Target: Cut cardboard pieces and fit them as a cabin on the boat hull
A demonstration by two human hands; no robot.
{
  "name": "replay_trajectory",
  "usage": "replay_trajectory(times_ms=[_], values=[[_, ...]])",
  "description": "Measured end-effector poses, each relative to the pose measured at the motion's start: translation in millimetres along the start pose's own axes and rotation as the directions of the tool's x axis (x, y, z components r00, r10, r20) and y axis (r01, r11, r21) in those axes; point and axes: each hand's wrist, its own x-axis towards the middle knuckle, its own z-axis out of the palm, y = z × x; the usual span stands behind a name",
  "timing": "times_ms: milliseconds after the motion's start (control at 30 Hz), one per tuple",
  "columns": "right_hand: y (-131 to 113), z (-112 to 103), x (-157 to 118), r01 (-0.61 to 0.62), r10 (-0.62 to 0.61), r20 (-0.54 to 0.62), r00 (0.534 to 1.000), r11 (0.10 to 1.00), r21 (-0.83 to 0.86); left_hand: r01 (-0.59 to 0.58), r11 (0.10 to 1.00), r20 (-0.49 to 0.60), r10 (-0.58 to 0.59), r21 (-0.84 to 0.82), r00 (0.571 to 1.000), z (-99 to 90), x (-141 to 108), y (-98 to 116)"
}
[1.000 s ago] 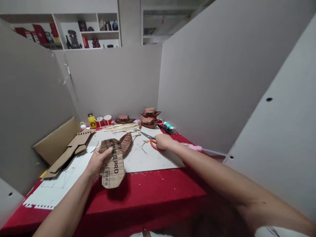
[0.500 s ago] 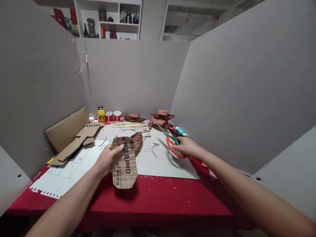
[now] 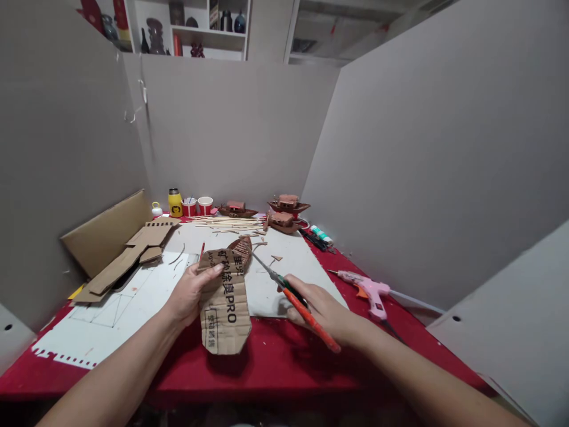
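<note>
So 3 roofed model boats (image 3: 284, 222) sit near the centre back of the bench (image 3: 275, 362), looking pretty much finished to me. The small hull (image 3: 243, 248) mid-frame has no roof showing, so probably more left there. The person's left hand (image 3: 186, 295) pinches a cardboard piece (image 3: 226, 302) just left of centre, and the right hand (image 3: 322, 308) grips scissors (image 3: 274, 275) beside it; can't tell if its outline is final. Cardboard print: Chinese characters plus "PRO". The yellow bottle (image 3: 175, 203), left of centre, has a dark mark, unclear.
</note>
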Motion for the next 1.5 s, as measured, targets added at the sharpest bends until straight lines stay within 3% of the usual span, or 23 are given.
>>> replay_trajectory(times_ms=[200,467,600,933,1500], values=[[-12,4,2,0.016,-0.014,0.017,1.0,0.996,-0.084,-0.001,1.0,0.028,0.001,-0.004,1.0,2.2,-1,2],[-19,1,9,0.04,-0.048,0.067,0.997,0.992,0.118,0.027,1.0,0.048,-0.027,0.006,0.998,5.6,-2,4],[-16,4,10,0.045,-0.055,0.067,0.996,0.989,0.14,0.001,1.0,0.024,-0.002,0.024,1.0,4.4,-4,5],[-4,21,7,0.056,-0.058,0.009,0.998,0.983,0.176,0.036,0.989,-0.048,-0.029,0.146,0.998,2.8,-5,1],[10,25,-16,0.139,-0.125,-0.119,0.985,0.983,0.119,0.145,0.962,-0.014,-0.146,0.232,0.989,7.7,-6,-5]])
